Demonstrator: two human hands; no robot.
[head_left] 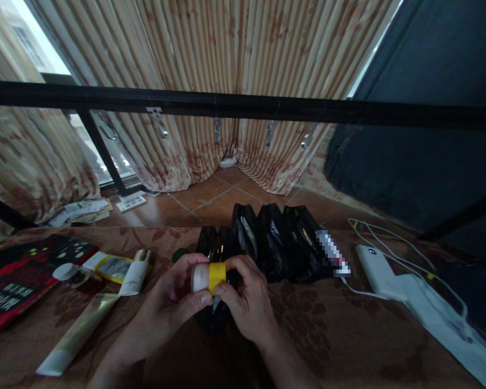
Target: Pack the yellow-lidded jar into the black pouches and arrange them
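Between both hands is a small jar [201, 277] with a pale body and a yellow lid [217, 276], lying sideways. My left hand [178, 294] is closed round the pale body. The fingers and thumb of my right hand [246, 294] grip the yellow lid; whether it is loose or tight I cannot tell. Just behind and below the hands stands a black pouch [205, 237], partly covered by them. Several more black pouches [273, 243] stand in a row to its right, their tops open with items showing inside.
On the left lie a cream tube [80, 335], a white-capped dark jar [70, 274], a yellow packet [111, 267], a shorter tube [136, 274] and a black-and-red bag [19, 286]. A white power bank [378, 273] with cables lies right. A black rail with hooks [243, 105] crosses behind.
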